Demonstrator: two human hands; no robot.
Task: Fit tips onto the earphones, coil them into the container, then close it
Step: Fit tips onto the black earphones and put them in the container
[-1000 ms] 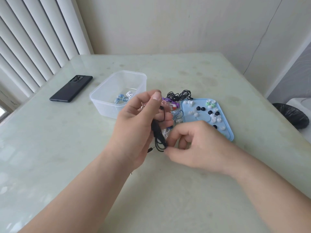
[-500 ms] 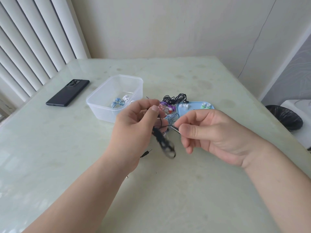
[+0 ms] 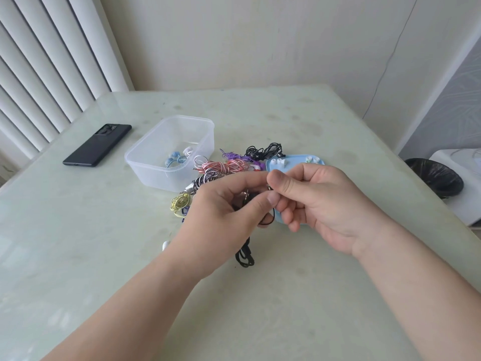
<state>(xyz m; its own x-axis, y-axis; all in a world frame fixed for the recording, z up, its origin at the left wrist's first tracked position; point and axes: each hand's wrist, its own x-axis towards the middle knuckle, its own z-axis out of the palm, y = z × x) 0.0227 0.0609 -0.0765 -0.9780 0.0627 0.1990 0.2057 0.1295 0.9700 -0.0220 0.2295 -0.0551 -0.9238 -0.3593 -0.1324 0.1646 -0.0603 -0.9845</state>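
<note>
My left hand (image 3: 221, 207) grips a coil of black earphone cable (image 3: 244, 257), whose loops hang below my palm. My right hand (image 3: 320, 201) pinches the same cable near my left fingertips, thumb against forefinger. Behind my hands lies a pile of coloured earphones (image 3: 223, 168) and a black tangled pair (image 3: 263, 151). The clear plastic container (image 3: 145, 165) stands open at the left of the pile, with a blue earphone and a white one inside. A blue lid (image 3: 291, 160) holding ear tips is partly hidden by my right hand.
A black phone (image 3: 97, 145) lies at the table's left. A yellow earphone bundle (image 3: 179, 203) sits left of my left hand, and a white tip (image 3: 165, 244) lies near my wrist. A black-lined bin (image 3: 437, 177) stands beyond the table's right edge.
My hands drew closer together and my right hand's pinch moved up to my left fingertips. The hanging coil swung lower under my left palm. The camera tilted down slightly.
</note>
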